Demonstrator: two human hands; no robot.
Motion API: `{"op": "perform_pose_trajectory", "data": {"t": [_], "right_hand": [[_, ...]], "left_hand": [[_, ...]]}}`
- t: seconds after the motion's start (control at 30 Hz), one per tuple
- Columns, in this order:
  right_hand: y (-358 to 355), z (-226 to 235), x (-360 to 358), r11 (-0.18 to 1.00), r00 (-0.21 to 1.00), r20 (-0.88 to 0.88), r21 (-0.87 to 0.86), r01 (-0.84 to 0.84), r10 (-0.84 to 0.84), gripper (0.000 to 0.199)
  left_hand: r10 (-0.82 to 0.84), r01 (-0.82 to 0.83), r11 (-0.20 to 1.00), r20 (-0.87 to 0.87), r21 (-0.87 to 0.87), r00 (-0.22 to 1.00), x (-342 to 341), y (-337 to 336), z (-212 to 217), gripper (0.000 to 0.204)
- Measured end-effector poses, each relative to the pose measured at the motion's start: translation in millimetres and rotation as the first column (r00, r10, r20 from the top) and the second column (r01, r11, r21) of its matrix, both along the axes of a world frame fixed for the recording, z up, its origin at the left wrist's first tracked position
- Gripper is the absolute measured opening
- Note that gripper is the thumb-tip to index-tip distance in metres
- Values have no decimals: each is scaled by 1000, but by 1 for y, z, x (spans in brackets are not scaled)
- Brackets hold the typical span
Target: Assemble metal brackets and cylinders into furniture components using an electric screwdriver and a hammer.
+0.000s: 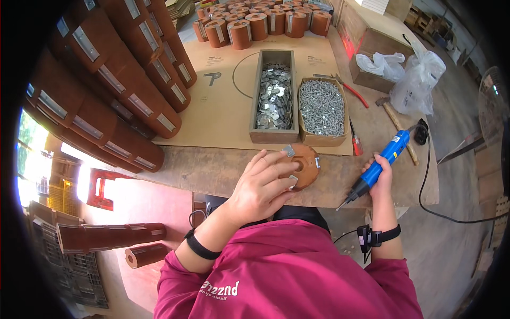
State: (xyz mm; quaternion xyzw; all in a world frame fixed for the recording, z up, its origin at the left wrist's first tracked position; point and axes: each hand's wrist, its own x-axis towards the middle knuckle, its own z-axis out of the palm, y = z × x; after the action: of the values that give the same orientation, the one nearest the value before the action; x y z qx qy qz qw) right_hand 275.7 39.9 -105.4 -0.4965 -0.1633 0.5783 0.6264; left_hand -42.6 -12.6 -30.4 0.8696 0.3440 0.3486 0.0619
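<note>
A short reddish-brown cylinder with a central hole stands near the front edge of the bench. Small metal plates sit around its rim. My left hand steadies it, fingers laid across its top and thumb by its near side. My right hand is wrapped round a blue electric screwdriver, its bit pointing down and left near the bench edge, apart from the cylinder. Behind the cylinder is a wooden box of small metal plates. Beside that stands a cardboard box of screws.
Tall stacks of brown cylinders rise at the left; more cylinders crowd the back. Red-handled pliers, a red-handled screwdriver and a hammer lie right of the boxes. A black cord trails off right. Plastic bags sit behind.
</note>
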Motion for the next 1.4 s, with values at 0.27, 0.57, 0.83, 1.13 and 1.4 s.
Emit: {"op": "perform_pose_trajectory", "data": {"t": [0.27,0.57,0.83,1.13,1.4], "right_hand": [[-1,-1,0,1000,1000,-1,-12,-1,1,31],[1,-3,2,1000,1000,1,-11,-6,6,32],[0,-1,1,1000,1000,8,-2,-10,10,31],[0,0,0,1000,1000,1,-2,-3,3,31],[0,0,0,1000,1000,-5,-1,-5,5,33]], "left_hand": [[70,-9,966,228,-257,971,14,5,-18,47],[290,-250,952,256,-175,922,47,-16,-14,47],[191,-132,971,314,-199,930,37,-16,-18,36],[232,-168,960,304,-224,924,38,-17,-20,37],[278,-244,954,202,-176,939,38,-18,-19,36]]}}
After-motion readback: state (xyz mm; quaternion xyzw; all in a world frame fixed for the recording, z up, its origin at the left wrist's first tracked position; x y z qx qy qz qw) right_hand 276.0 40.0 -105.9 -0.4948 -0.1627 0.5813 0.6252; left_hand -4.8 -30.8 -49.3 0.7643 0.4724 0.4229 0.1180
